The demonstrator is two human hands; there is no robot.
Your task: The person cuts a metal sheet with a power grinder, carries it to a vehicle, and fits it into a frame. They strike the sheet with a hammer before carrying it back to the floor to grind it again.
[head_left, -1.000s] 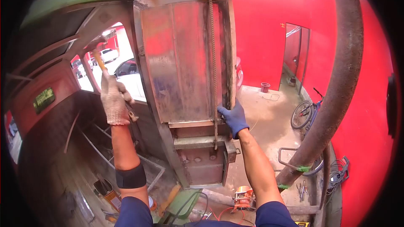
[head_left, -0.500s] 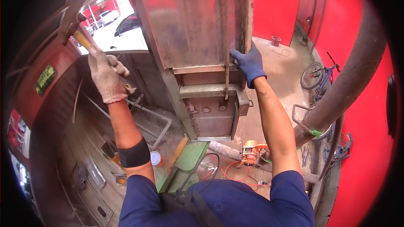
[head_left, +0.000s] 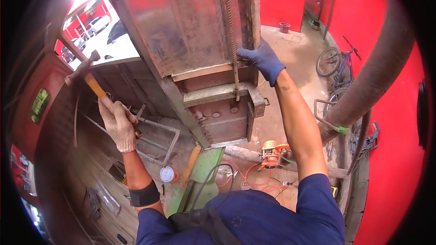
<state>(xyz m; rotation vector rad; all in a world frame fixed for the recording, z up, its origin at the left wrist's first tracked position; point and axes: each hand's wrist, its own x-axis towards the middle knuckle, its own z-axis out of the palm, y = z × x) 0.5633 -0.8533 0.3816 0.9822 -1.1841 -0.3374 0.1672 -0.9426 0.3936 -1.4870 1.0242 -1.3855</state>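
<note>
My left hand (head_left: 118, 126), in a whitish knit glove, is closed round the yellowish handle of a hammer (head_left: 95, 85). The hammer's dark metal head is up and to the left, apart from the post. In a blue glove, my right hand (head_left: 265, 63) grips the right edge of a large steel post (head_left: 193, 36), thumb pointing left toward the rebar and fingers partly hidden behind the edge. A ribbed rebar rod (head_left: 230, 36) runs down the post's face to a crosswise metal ledge (head_left: 218, 94). Below the ledge is a recess with several holes.
An orange machine (head_left: 270, 154) with an orange cord sits on the floor below. A thick pipe (head_left: 363, 86) slants along the right, near a bicycle (head_left: 343, 63) and a red wall. Green metal (head_left: 204, 165), a white-lidded container (head_left: 167, 174) and a metal frame (head_left: 170, 147) lie lower left.
The hammer and my left hand have come down. My right hand stays on the post's edge. The view has shifted, so the post appears further left and higher.
</note>
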